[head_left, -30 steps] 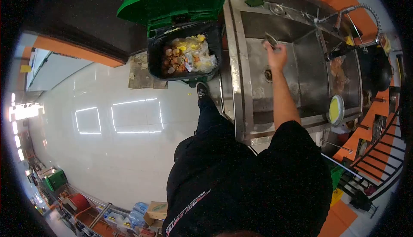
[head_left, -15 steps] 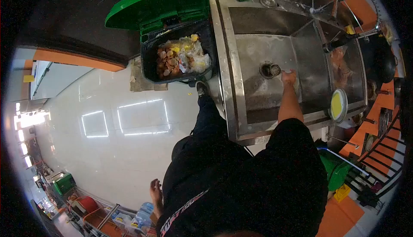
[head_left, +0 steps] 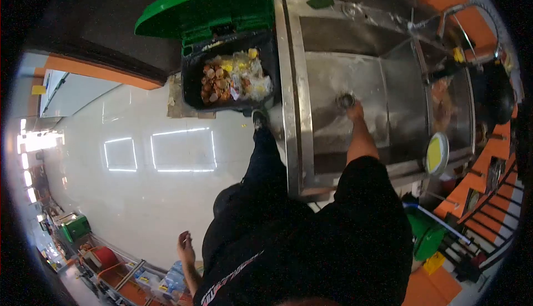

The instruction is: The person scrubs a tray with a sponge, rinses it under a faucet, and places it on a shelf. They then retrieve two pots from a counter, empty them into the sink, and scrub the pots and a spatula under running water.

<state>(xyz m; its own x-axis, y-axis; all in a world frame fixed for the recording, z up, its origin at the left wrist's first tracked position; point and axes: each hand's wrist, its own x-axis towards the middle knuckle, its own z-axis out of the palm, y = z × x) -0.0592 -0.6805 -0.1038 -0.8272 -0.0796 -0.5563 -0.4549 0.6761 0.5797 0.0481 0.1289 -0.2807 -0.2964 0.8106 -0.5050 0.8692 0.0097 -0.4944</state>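
Note:
Over the drain in the bottom of the large steel sink basin [head_left: 363, 67], my right hand [head_left: 356, 113] is closed on the edge of a round metal sink strainer [head_left: 345, 101]. The strainer covers most of the drain hole in this view. My left hand [head_left: 186, 245] hangs low at my side, holding nothing, its fingers loosely apart above the pale floor.
Left of the sink stands a lidded green bin [head_left: 208, 3], propped wide and filled with eggshells [head_left: 214, 81] and plastic. A coiled spring faucet [head_left: 477, 6] arches over the smaller right basin. A yellow-bottomed container [head_left: 437, 153] rests on the sink's front right edge.
My right hand has moved left with the strainer, bringing it over the drain hole. My left hand has swung slightly outward from my body.

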